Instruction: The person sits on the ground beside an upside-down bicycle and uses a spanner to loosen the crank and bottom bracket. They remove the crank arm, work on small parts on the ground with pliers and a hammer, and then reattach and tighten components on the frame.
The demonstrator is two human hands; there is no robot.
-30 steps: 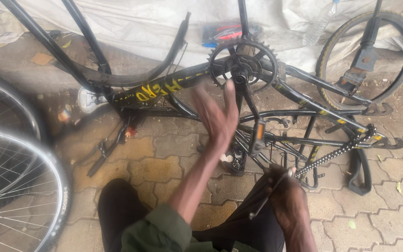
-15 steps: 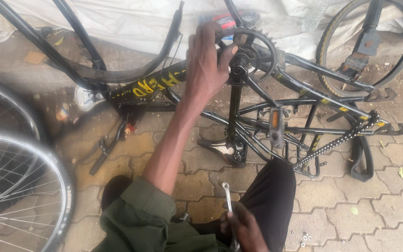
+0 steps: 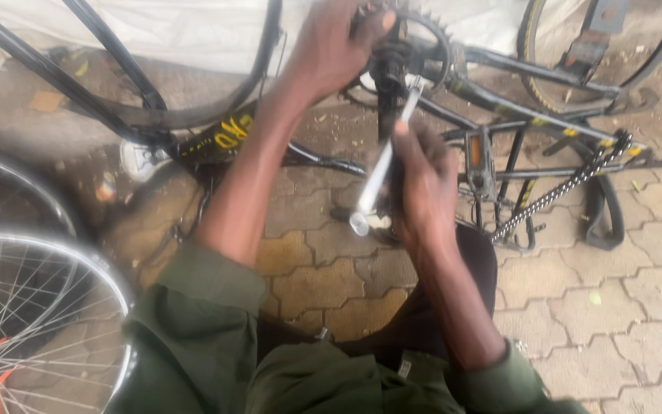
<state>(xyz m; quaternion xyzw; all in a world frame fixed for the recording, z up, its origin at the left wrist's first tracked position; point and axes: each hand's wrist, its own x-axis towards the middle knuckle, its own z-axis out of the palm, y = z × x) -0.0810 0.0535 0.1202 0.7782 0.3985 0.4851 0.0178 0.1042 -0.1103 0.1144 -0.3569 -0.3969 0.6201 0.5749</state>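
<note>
A black bicycle frame [image 3: 216, 142] with yellow markings lies on its side on the paving. My left hand [image 3: 331, 46] grips the crank hub beside the toothed chainring [image 3: 430, 42] at the top. My right hand [image 3: 423, 184] holds a silver wrench [image 3: 381, 165], its upper end set against the black crank arm [image 3: 388, 84] below the hub. A pedal [image 3: 480, 161] and a loose chain [image 3: 557, 192] sit just to the right of my right hand.
A spoked wheel [image 3: 47, 307] stands at the lower left with another tyre behind it. A further wheel [image 3: 653, 46] lies at the top right. A white sheet [image 3: 193, 31] covers the back. Brick paving [image 3: 614, 291] spreads to the right.
My right hand has risen from my lap with the wrench and brought it up to the crank. My left hand stays on the hub by the chainring. The view has moved closer.
</note>
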